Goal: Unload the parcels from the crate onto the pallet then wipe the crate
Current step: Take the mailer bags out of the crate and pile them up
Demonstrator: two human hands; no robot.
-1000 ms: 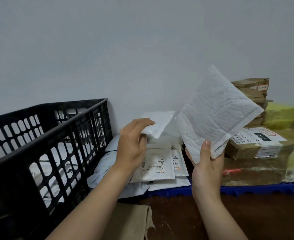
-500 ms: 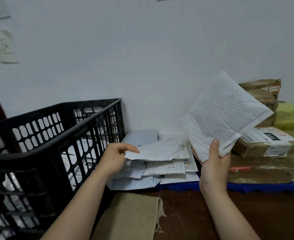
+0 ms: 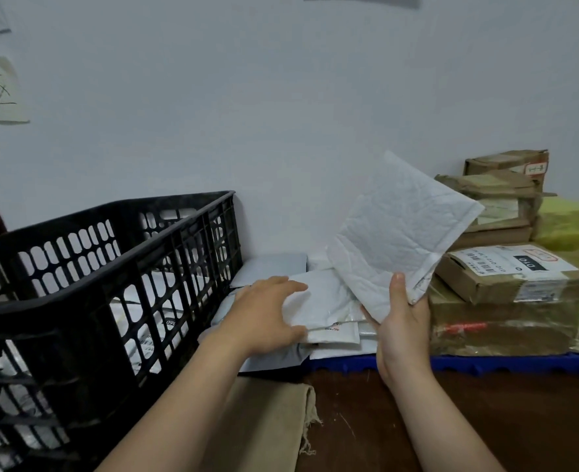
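Unloading about midway: the black crate (image 3: pixel 104 284) still has parcels (image 3: pixel 145 321) inside, seen through its slots. Just right of the crate, left hand (image 3: pixel 264 315) pinches the edge of a flat mailer (image 3: pixel 318 301) on the pile on the blue pallet (image 3: pixel 502 364). Further right, right hand (image 3: pixel 402 321) grips a padded mailer (image 3: pixel 403 233) held up by its corner. Wiping not started; beige cloth (image 3: pixel 267 427) lies by the crate's near right corner.
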